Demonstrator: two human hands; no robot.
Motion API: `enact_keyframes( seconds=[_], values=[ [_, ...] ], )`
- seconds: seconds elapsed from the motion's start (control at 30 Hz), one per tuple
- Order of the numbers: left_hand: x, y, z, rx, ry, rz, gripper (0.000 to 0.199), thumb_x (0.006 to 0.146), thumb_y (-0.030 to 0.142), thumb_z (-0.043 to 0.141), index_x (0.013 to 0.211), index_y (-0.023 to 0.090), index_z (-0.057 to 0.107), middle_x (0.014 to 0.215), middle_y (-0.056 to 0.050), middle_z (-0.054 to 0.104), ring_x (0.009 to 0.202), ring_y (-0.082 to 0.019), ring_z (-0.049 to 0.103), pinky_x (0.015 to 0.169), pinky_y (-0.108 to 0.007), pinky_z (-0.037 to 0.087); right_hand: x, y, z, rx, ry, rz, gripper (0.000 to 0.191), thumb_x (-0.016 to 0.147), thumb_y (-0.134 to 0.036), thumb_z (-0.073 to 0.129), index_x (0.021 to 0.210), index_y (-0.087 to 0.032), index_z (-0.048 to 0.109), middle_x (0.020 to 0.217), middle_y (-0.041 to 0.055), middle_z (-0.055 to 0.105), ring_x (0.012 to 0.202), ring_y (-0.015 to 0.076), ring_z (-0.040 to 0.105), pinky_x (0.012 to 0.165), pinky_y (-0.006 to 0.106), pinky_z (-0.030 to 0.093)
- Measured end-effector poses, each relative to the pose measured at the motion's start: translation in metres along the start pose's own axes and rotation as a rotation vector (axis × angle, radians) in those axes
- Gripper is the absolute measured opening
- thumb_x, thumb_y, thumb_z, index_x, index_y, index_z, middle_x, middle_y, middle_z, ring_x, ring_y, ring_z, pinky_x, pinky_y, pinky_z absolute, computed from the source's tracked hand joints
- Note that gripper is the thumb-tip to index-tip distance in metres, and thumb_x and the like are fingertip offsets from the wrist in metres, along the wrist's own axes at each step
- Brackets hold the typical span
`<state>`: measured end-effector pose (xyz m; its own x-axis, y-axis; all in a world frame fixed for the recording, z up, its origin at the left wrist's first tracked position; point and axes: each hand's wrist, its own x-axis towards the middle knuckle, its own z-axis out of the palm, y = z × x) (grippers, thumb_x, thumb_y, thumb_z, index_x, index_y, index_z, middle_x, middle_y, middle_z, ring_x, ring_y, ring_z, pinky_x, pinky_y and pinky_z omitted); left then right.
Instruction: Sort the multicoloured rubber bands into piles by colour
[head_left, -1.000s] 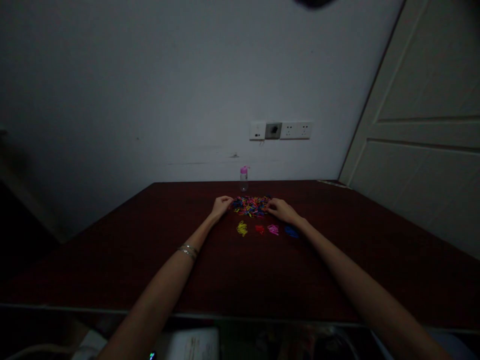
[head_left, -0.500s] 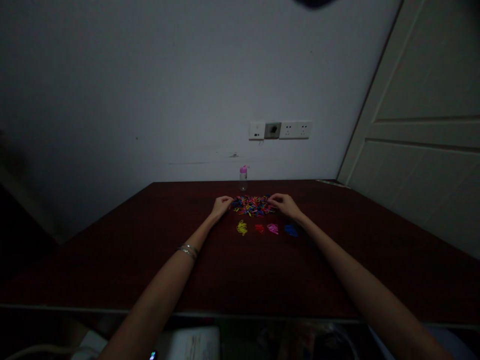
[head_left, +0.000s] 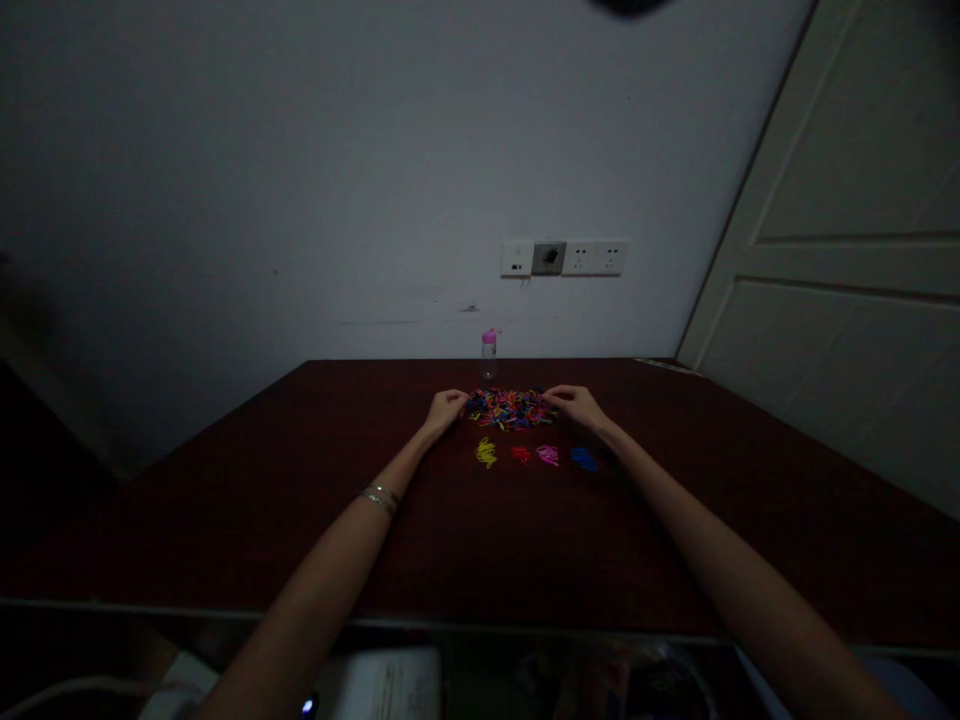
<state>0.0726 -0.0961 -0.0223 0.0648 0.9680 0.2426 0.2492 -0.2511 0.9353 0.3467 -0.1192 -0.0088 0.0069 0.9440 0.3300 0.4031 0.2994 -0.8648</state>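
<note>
A mixed pile of small multicoloured pieces lies on the dark red table. My left hand touches the pile's left edge, its fingers closed together; whatever they pinch is too small to make out. At the right edge of the pile is my right hand, thumb and fingers pressed together, their contents also unclear. Nearer to me, four small groups lie in a row: yellow, red, pink and blue.
Behind the pile stands a clear bottle with a pink top. Sockets are on the wall at the back. A pale panelled door rises on the right. Below the table's front edge, a white box-like object is partly visible.
The view has shifted slightly. Both hands stay at the sides of the pile, with only a slight movement of my right hand's fingers.
</note>
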Motion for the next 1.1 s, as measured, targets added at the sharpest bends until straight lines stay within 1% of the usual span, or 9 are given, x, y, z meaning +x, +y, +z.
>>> enact_keyframes(
  seconds=[0.1, 0.4, 0.63, 0.73, 0.8, 0.87, 0.97, 1.1],
  values=[
    [0.001, -0.001, 0.000, 0.006, 0.007, -0.016, 0.020, 0.071, 0.026, 0.052, 0.073, 0.010, 0.063, 0.040, 0.005, 0.043, 0.038, -0.005, 0.035, 0.042, -0.018, 0.025, 0.000, 0.001, 0.000, 0.008, -0.017, 0.058, 0.028, 0.060, -0.038, 0.065, 0.070, -0.012, 0.069, 0.070, 0.0062, 0.068, 0.066, 0.0162, 0.059, 0.065, 0.027, 0.045],
    [0.002, -0.002, 0.001, 0.020, 0.008, -0.021, 0.023, 0.070, 0.030, 0.053, 0.073, 0.009, 0.063, 0.039, 0.006, 0.042, 0.037, -0.006, 0.034, 0.042, -0.018, 0.026, -0.004, 0.004, 0.001, -0.016, -0.050, 0.117, 0.029, 0.061, -0.038, 0.066, 0.073, -0.012, 0.069, 0.063, 0.0047, 0.065, 0.054, 0.0126, 0.054, 0.050, 0.023, 0.042],
    [0.005, -0.006, 0.001, 0.016, 0.002, -0.007, 0.024, 0.069, 0.031, 0.053, 0.072, 0.009, 0.063, 0.040, 0.005, 0.044, 0.039, -0.006, 0.035, 0.043, -0.019, 0.027, -0.001, 0.010, 0.003, 0.041, -0.065, 0.126, 0.025, 0.060, -0.035, 0.067, 0.071, -0.012, 0.068, 0.056, 0.0019, 0.062, 0.050, 0.0103, 0.051, 0.047, 0.022, 0.040],
    [0.008, -0.009, 0.001, 0.038, 0.009, 0.001, 0.023, 0.069, 0.031, 0.053, 0.071, 0.010, 0.063, 0.041, 0.005, 0.044, 0.039, -0.006, 0.036, 0.043, -0.019, 0.027, 0.002, 0.013, 0.003, 0.083, -0.070, 0.117, 0.024, 0.061, -0.036, 0.067, 0.071, -0.013, 0.068, 0.062, 0.0037, 0.065, 0.056, 0.0125, 0.056, 0.051, 0.022, 0.044],
    [0.009, -0.011, 0.001, 0.051, 0.010, 0.007, 0.023, 0.069, 0.030, 0.052, 0.072, 0.010, 0.063, 0.041, 0.005, 0.044, 0.040, -0.006, 0.036, 0.044, -0.019, 0.027, 0.004, 0.011, -0.001, 0.089, -0.078, 0.107, 0.022, 0.062, -0.034, 0.067, 0.070, -0.014, 0.068, 0.069, 0.0049, 0.067, 0.063, 0.0143, 0.059, 0.055, 0.023, 0.047],
    [0.009, -0.012, 0.001, 0.049, 0.007, 0.015, 0.024, 0.070, 0.030, 0.052, 0.072, 0.010, 0.064, 0.041, 0.005, 0.044, 0.040, -0.006, 0.036, 0.044, -0.019, 0.027, 0.005, 0.007, -0.008, 0.075, -0.072, 0.117, 0.020, 0.063, -0.033, 0.066, 0.072, -0.015, 0.069, 0.073, 0.0054, 0.068, 0.067, 0.0150, 0.060, 0.055, 0.023, 0.047],
    [0.009, -0.013, 0.001, 0.043, 0.002, 0.016, 0.024, 0.070, 0.031, 0.052, 0.072, 0.010, 0.064, 0.040, 0.005, 0.044, 0.039, -0.006, 0.035, 0.043, -0.019, 0.026, 0.005, -0.001, -0.022, 0.079, -0.058, 0.134, 0.020, 0.064, -0.032, 0.065, 0.076, -0.016, 0.068, 0.078, 0.0063, 0.068, 0.066, 0.0146, 0.060, 0.054, 0.023, 0.047],
    [0.008, -0.012, 0.001, 0.042, -0.003, 0.011, 0.025, 0.070, 0.032, 0.052, 0.074, 0.010, 0.064, 0.041, 0.005, 0.044, 0.039, -0.006, 0.036, 0.043, -0.019, 0.027, 0.001, -0.012, -0.037, 0.054, -0.095, 0.129, 0.020, 0.066, -0.031, 0.063, 0.078, -0.015, 0.068, 0.078, 0.0075, 0.068, 0.065, 0.0144, 0.059, 0.054, 0.024, 0.046]
  ],
)
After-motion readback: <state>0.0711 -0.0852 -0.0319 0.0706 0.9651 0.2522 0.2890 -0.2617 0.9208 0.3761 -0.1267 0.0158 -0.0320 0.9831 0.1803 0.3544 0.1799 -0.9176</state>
